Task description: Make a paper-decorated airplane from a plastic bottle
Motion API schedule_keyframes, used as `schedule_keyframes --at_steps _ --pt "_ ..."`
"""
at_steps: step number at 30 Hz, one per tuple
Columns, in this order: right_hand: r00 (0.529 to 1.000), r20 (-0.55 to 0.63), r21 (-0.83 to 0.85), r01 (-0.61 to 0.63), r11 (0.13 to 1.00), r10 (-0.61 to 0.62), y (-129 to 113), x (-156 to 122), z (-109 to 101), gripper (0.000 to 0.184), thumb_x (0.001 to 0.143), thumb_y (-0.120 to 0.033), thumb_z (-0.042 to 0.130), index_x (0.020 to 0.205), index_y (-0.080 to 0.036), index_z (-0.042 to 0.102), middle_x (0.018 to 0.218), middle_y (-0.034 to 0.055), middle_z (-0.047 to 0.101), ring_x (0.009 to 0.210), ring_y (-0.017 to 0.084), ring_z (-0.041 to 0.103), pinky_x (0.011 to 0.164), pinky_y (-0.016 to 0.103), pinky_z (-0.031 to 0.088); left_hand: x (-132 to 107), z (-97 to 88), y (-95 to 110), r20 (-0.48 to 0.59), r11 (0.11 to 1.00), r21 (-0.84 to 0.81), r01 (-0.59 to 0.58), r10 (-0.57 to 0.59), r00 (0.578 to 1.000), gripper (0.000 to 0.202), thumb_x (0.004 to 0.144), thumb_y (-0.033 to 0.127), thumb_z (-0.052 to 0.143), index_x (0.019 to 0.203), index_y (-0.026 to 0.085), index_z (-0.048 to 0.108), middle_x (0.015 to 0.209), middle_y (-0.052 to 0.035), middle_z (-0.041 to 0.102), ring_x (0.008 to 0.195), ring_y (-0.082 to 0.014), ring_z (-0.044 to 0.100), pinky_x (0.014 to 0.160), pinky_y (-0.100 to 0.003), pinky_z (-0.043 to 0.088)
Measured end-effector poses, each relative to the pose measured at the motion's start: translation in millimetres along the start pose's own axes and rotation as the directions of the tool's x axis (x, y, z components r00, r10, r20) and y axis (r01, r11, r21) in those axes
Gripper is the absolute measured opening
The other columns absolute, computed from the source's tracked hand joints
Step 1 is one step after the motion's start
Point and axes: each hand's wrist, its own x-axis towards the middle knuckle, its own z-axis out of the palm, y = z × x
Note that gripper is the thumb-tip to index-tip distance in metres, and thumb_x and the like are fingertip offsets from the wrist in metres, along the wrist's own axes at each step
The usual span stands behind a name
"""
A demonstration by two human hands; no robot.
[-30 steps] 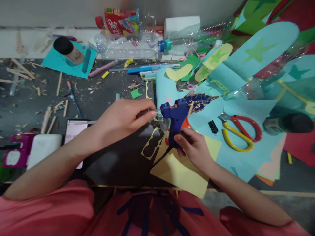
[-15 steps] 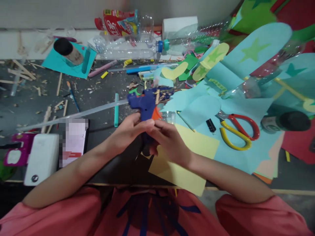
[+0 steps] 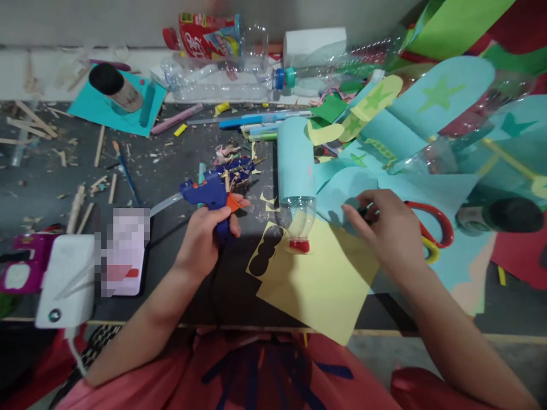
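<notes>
Left of centre, toward the near edge of the dark surface (image 3: 177, 307), glue gun (image 3: 205, 192) is up in left hand (image 3: 200, 236): fingers wrapped firmly round handle, orange trigger (image 3: 233, 203) by the fingers, translucent stick (image 3: 166, 203) poking out the back, nozzle end pointing right. Right hand (image 3: 391, 230) over the right half, thumb and fingers curled, slight gap; can't tell if anything's pinched. Scissors (image 3: 438, 222) partly hidden under it. Between hands, paper-wrapped bottle (image 3: 296, 159) lies red cap (image 3: 299, 246) toward near edge, over yellow sheet (image 3: 320, 290), which overhangs that edge. Phone (image 3: 128, 273) near the left corner, beside white power bank (image 3: 70, 279).
</notes>
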Motion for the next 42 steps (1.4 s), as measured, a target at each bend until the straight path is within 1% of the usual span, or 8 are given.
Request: schedule_keyframes --at_steps 9,16,21,29,34,37,39,42 --pt "0.998 -0.017 -0.244 -0.070 0.967 0.068 22.2 -5.8 16.7 0.043 0.081 -0.060 0.065 0.093 -0.019 0.061 0.075 0.0068 0.056 0.060 0.018 0.045 0.052 0.029 0.022 6.9 5.2 -20.7 0.036 0.998 0.056 -0.002 0.000 0.999 0.026 0.079 0.041 0.060 0.080 0.016 0.066 0.065 -0.0005 0.065 0.046 -0.0079 0.042 0.054 -0.026 0.041" --pt "0.996 0.049 0.059 -0.083 0.995 0.080 14.8 14.1 9.5 0.017 0.078 -0.036 0.061 0.073 -0.024 0.052 0.072 0.0030 0.054 0.065 0.018 0.049 0.060 0.032 0.037 8.6 -1.5 -24.1 0.036 0.999 0.007 -0.032 0.032 0.999 0.023 0.079 0.039 0.061 0.073 0.017 0.064 0.056 0.0012 0.061 0.047 -0.0089 0.043 0.056 -0.025 0.042" --pt "0.961 -0.136 0.162 -0.220 0.962 0.242 13.3 3.0 -12.4 0.016 0.083 -0.036 0.055 0.078 -0.027 0.042 0.067 0.0022 0.052 0.059 0.019 0.049 0.058 0.034 0.036 7.8 -2.0 -22.5 0.059 1.000 -0.017 -0.012 0.013 0.998 0.025 0.082 0.039 0.058 0.076 0.016 0.066 0.048 0.0049 0.051 0.045 -0.0093 0.040 0.053 -0.025 0.040" --pt "0.992 -0.086 -0.160 0.080 0.984 -0.094 20.9 -4.5 20.3 0.019 0.078 -0.043 0.051 0.078 -0.024 0.048 0.069 0.0070 0.058 0.068 0.026 0.057 0.060 0.039 0.047 11.1 -7.5 -30.0 0.073 1.000 -0.020 -0.013 0.015 0.997 0.026 0.081 0.041 0.062 0.079 0.016 0.066 0.058 0.0023 0.062 0.045 -0.0077 0.041 0.051 -0.024 0.039" --pt "0.997 -0.079 0.064 -0.004 0.998 0.010 12.3 8.6 10.2 0.028 0.077 -0.044 0.060 0.062 -0.024 0.046 0.060 0.0028 0.054 0.061 0.019 0.052 0.061 0.037 0.047 11.0 -6.4 -29.2 0.075 1.000 -0.005 -0.031 0.031 0.997 0.030 0.080 0.045 0.062 0.080 0.015 0.066 0.058 0.0023 0.061 0.044 -0.0075 0.040 0.050 -0.024 0.038" --pt "0.932 -0.128 0.494 -0.236 0.837 0.338 -8.4 17.2 3.1 0.039 0.070 -0.038 0.075 0.053 -0.023 0.043 0.048 -0.0056 0.042 0.045 0.009 0.037 0.047 0.028 0.037 10.5 -7.3 -26.0 0.083 0.999 0.023 -0.036 0.034 0.996 0.030 0.081 0.045 0.061 0.079 0.015 0.065 0.054 0.0027 0.058 0.044 -0.0085 0.041 0.050 -0.025 0.038" --pt "0.881 0.013 0.763 -0.314 0.565 0.472 -24.2 22.4 7.4 0.038 0.067 -0.038 0.078 0.053 -0.022 0.047 0.046 -0.0073 0.043 0.041 0.007 0.037 0.040 0.025 0.033 11.1 -9.8 -24.5 0.092 0.998 0.038 -0.046 0.042 0.995 0.031 0.080 0.046 0.061 0.076 0.015 0.064 0.051 0.0023 0.056 0.043 -0.0089 0.042 0.048 -0.025 0.038" --pt "0.842 0.265 0.866 -0.422 0.268 0.470 -43.5 26.6 23.9 0.032 0.059 -0.036 0.083 0.055 -0.021 0.056 0.049 -0.0059 0.053 0.042 0.008 0.050 0.043 0.024 0.045 14.1 -16.5 -24.7 0.124 0.995 0.036 -0.096 0.090 0.988 0.031 0.077 0.047 0.066 0.075 0.016 0.065 0.062 -0.0027 0.067 0.039 -0.0074 0.039 0.044 -0.027 0.037"
